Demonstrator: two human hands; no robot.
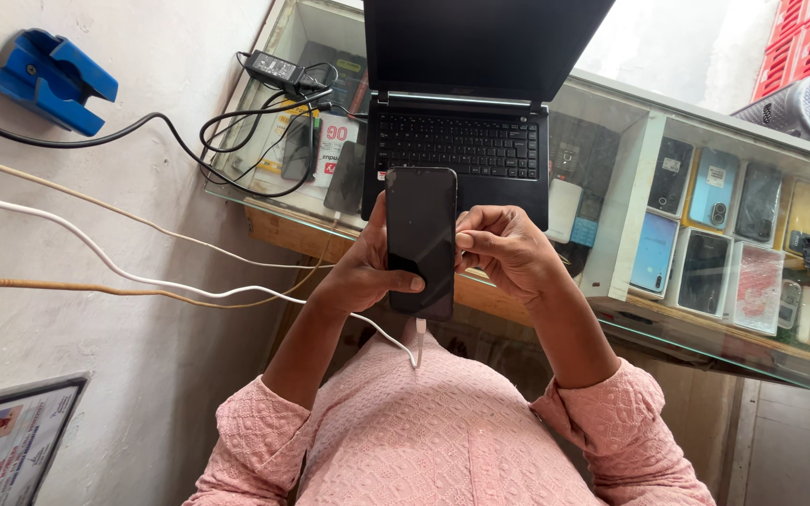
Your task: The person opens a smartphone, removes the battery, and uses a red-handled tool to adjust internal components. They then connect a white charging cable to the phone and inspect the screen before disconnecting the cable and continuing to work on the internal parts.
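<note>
Two hands on one black phone (421,239), held upright above the near edge of the counter (283,234). Left hand (363,272) wraps its left side, thumb across the lower screen — grip closed on it. Right hand (503,248) curls at the right edge, fingertips touching; how firmly it holds cannot be told. White cable (236,292) plugged into the phone's bottom, trailing left along the wall. Risk: a tug on that cable could pull the plug or twist the phone loose — the hold looks light. Counter is glass-topped, with boxed phones (705,272) displayed beneath; open black laptop (461,141) sits far, charger brick (274,67) and tangled black leads far left. Blue holder (49,80) on the pale wall.
</note>
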